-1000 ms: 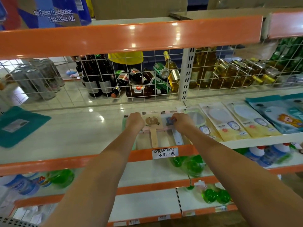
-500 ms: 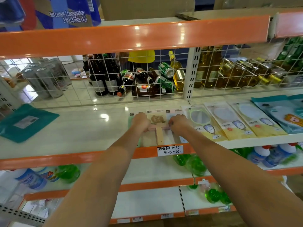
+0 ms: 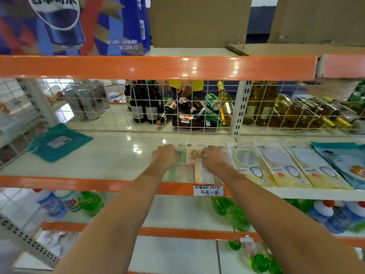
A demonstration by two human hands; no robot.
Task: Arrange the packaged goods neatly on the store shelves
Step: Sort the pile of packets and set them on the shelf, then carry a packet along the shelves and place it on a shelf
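Store shelving with orange edge strips fills the frame; I see a white shelf (image 3: 110, 163) across the centre, backed by wire mesh (image 3: 177, 107) with bottles (image 3: 144, 107) behind. At centre, my left hand (image 3: 165, 157) and right hand (image 3: 214, 158) lie with fingers curled on the flat packaged combs (image 3: 194, 155), holding their sides. Yellow packets (image 3: 276, 165) lie in a row to the right; a teal pouch (image 3: 59, 142) lies at left. A handwritten price tag (image 3: 208, 190) hangs on the strip below. Compared with half a second earlier, the hands remain on the packages, while the view has tilted upward, showing more of the blue carton (image 3: 75, 24) at upper left.
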